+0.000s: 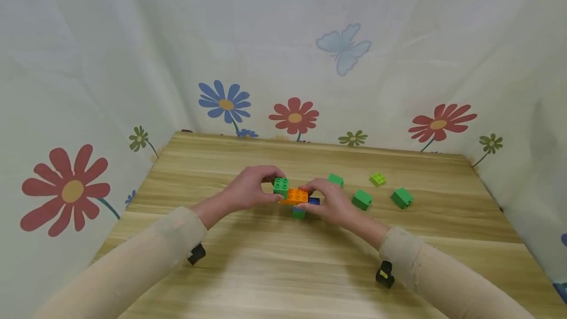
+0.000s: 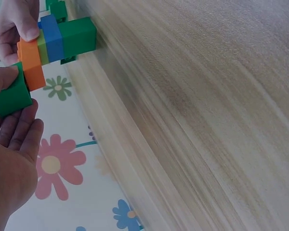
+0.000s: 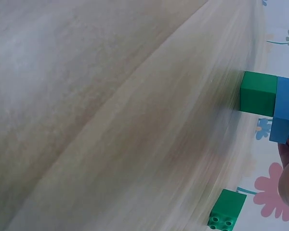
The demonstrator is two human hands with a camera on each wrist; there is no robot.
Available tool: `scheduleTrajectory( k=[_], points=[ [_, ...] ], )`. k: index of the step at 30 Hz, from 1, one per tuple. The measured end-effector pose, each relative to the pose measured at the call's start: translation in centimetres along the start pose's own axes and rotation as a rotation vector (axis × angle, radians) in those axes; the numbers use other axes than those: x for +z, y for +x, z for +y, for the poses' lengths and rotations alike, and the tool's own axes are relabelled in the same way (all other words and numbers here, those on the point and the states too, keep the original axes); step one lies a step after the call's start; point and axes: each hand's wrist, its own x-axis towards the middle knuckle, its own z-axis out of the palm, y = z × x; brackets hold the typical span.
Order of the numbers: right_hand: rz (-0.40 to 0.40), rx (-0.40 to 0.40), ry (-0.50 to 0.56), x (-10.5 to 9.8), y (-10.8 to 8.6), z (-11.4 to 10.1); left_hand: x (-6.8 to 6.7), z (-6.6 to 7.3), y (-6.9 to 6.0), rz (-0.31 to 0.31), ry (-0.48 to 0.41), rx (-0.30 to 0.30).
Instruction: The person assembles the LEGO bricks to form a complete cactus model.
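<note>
A small tower of toy building bricks stands on the table between the hands. At its base is a green brick (image 2: 79, 37), then a blue brick (image 2: 54, 38), a thin lime brick (image 2: 42, 47) and an orange brick (image 1: 298, 194). My left hand (image 1: 249, 188) pinches another green brick (image 1: 281, 186) between thumb and fingers, on the left end of the orange one. Whether it is fully pressed down cannot be told. My right hand (image 1: 333, 203) grips the right end of the orange brick, partly covering the blue one below.
Right of the tower lie several loose bricks: a green brick (image 1: 335, 179), another green brick (image 1: 362, 200), a third green brick (image 1: 402, 198) and a lime brick (image 1: 378, 179). A flowered curtain (image 1: 266, 53) hangs behind the wooden table (image 1: 283, 279).
</note>
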Motion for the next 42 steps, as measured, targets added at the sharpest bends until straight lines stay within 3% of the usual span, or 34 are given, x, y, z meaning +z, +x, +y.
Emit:
scheduleTrajectory(
  k=[7,18,30,42],
  points=[
    [-0.002,0.042,0.003,0.2,-0.4,0.0,0.3,0.0,-0.1,0.037,0.023,0.011],
    [0.000,0.030,-0.008,0.3,-0.6,-0.3,0.5,0.3,-1.1,0.104,0.074,-0.007],
    [-0.026,0.058,0.007,0.1,-0.8,-0.5,-0.2,0.4,-3.5,0.181,0.135,-0.057],
    [-0.010,0.055,0.026,0.2,-0.9,-0.5,-0.6,-0.2,-5.2,0.207,0.102,-0.085]
  ],
)
